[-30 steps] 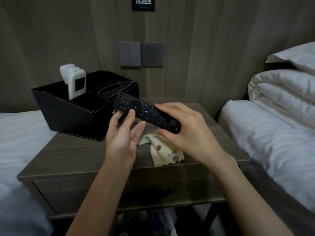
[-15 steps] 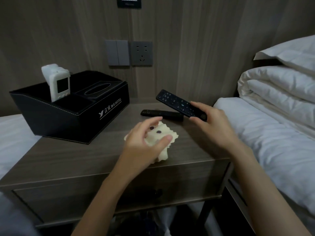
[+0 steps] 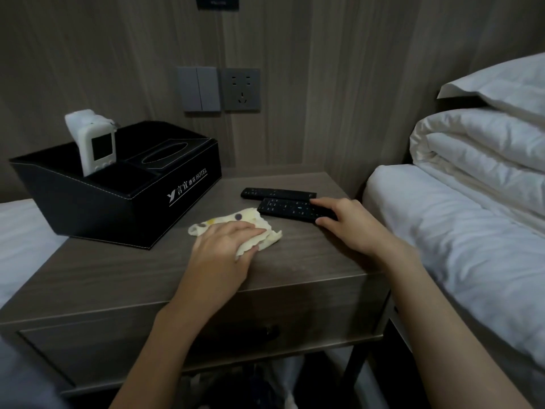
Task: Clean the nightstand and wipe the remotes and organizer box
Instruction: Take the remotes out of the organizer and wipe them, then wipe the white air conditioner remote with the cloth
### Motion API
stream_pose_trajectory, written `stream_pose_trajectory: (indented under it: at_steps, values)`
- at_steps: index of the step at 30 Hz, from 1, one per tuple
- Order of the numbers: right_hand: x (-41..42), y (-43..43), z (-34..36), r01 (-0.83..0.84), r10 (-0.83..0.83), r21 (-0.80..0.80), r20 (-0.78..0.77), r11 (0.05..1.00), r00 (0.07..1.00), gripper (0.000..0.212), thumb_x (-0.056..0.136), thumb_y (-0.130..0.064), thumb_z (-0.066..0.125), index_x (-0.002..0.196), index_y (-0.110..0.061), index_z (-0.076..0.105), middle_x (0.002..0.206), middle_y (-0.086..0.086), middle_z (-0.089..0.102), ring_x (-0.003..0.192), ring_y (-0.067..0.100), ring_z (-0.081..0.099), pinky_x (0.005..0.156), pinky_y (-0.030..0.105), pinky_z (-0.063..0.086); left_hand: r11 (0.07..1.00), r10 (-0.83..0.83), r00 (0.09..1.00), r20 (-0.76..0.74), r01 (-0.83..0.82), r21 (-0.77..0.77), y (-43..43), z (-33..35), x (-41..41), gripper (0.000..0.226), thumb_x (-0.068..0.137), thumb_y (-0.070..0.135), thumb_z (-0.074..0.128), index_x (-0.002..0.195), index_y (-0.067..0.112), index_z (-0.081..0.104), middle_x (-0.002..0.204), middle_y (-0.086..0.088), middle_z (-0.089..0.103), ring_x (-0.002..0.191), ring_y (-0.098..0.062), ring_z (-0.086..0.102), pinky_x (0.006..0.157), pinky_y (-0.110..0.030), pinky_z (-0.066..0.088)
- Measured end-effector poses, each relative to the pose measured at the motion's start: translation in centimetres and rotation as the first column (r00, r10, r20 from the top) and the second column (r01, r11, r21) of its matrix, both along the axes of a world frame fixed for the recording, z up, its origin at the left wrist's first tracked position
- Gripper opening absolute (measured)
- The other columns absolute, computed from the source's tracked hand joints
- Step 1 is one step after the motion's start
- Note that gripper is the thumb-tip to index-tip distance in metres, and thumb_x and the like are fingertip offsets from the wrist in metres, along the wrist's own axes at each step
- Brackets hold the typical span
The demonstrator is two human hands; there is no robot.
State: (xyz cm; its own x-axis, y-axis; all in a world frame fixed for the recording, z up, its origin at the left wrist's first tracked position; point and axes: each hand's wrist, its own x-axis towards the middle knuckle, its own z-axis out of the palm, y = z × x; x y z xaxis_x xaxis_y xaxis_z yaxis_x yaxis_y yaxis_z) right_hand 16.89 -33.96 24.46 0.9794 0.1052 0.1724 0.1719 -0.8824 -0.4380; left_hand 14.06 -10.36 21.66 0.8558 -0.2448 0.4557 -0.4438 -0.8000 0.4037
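On the desk (image 3: 118,276) the box (image 3: 118,202) sits at 10 o'clock, with a handset (image 3: 94,143) upright in its left part. The cloth (image 3: 221,222) lies near the middle, gripped under the left hand (image 3: 224,246). At 2 o'clock two remotes lie close together: the far remote (image 3: 274,193) is behind the near remote (image 3: 289,208), whose right end the right hand (image 3: 351,225) holds. On the wall at 12 o'clock, a switch (image 3: 199,89) is left of a socket (image 3: 241,90). A bed (image 3: 457,246) flanks the desk at 3 o'clock — duvet (image 3: 486,149) on it, pillow (image 3: 501,87) atop that.

Cream cloth (image 3: 250,217), purple and yellow dots — black remotes (image 3: 287,208) and organizer box (image 3: 103,208) — woodgrain nightstand (image 3: 118,270).
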Motion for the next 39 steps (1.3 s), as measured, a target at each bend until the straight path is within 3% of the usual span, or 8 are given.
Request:
stream_pose_trajectory:
  at_steps: [4,8,12,15,19,23,31,39]
  values:
    - [0.3,0.2,-0.1,0.006,-0.006,-0.006,0.032,1.0,0.999,0.045,0.097,-0.016,0.056,0.141,-0.016,0.047,0.144,0.005,0.05,0.134,0.021,0.044,0.111,0.027,0.029,1.0,-0.01,0.999,-0.041,0.01,0.003,0.4,0.1,0.1,0.031,0.095,0.027,0.058,0.125,0.035,0.062,0.128,0.02,0.055,0.129,-0.006,0.038,0.099,-0.017,0.014]
    - [0.5,0.5,0.0,0.043,-0.037,-0.046,0.108,0.998,0.993,0.042,0.094,-0.02,0.059,0.136,-0.02,0.054,0.14,0.002,0.054,0.131,0.023,0.043,0.112,0.043,0.035,0.996,-0.058,0.993,-0.1,0.052,-0.067,0.7,0.6,-0.1,0.035,0.091,0.032,0.062,0.126,0.035,0.06,0.132,0.02,0.053,0.131,-0.004,0.038,0.11,-0.022,0.021]
    - [-0.3,2.2,1.9,-0.004,-0.001,0.021,0.231,1.0,0.973,0.04,0.094,-0.019,0.06,0.133,-0.022,0.057,0.136,-0.001,0.057,0.13,0.021,0.044,0.11,0.032,0.031,0.965,-0.126,0.986,-0.112,0.096,-0.242,1.9,2.1,-1.1,0.044,0.082,0.033,0.073,0.123,0.04,0.06,0.122,0.036,0.047,0.116,0.017,0.04,0.099,-0.004,0.025]
    - [-0.7,4.7,3.3,-0.082,0.05,0.093,0.31,0.992,0.949,0.037,0.094,-0.02,0.059,0.13,-0.025,0.059,0.133,-0.004,0.06,0.13,0.02,0.047,0.112,0.035,0.034,0.915,-0.098,0.995,-0.02,0.082,-0.395,3.3,3.1,-1.6,0.042,0.084,0.031,0.071,0.123,0.041,0.061,0.122,0.029,0.053,0.116,0.014,0.045,0.096,-0.008,0.034]
    - [-1.1,8.9,4.8,-0.19,0.132,0.123,0.372,0.974,0.919,0.036,0.094,-0.023,0.058,0.129,-0.03,0.059,0.129,-0.007,0.062,0.125,0.019,0.051,0.106,0.042,0.041,0.871,0.153,0.965,0.214,-0.029,-0.49,6.2,3.8,-2.0,0.041,0.088,0.021,0.067,0.128,0.028,0.06,0.127,0.013,0.055,0.116,-0.001,0.052,0.093,-0.016,0.046]
    - [-1.3,14.0,6.2,-0.299,0.211,0.153,0.425,0.942,0.88,0.036,0.094,-0.024,0.058,0.129,-0.03,0.059,0.128,-0.009,0.062,0.114,0.013,0.058,0.1,0.04,0.046,0.88,0.369,0.881,0.297,-0.227,-0.418,9.5,3.3,-2.1,0.051,0.09,0.024,0.064,0.139,0.023,0.05,0.143,0.004,0.043,0.135,-0.017,0.037,0.11,-0.031,0.031]
    - [-0.3,22.2,8.1,-0.37,0.178,0.427,0.426,0.825,0.887,0.051,0.088,-0.033,0.067,0.137,-0.029,0.052,0.129,-0.01,0.059,0.102,0.007,0.059,0.085,0.017,0.047,0.893,0.382,0.917,0.115,-0.334,-0.302,13.3,1.8,-1.9,0.061,0.096,0.031,0.054,0.151,0.031,0.026,0.162,0.006,0.01,0.149,-0.017,0.001,0.113,-0.027,0.007]
    - [2.1,27.2,7.4,-0.357,0.165,0.561,0.364,0.747,0.917,0.067,0.086,-0.034,0.07,0.144,-0.028,0.038,0.144,0.004,0.047,0.124,0.016,0.05,0.104,0.032,0.043,0.907,0.32,0.946,-0.041,-0.319,-0.276,14.9,0.9,-2.2,0.061,0.098,0.036,0.049,0.151,0.036,0.019,0.162,0.011,0.005,0.149,-0.017,-0.005,0.118,-0.035,0.009]
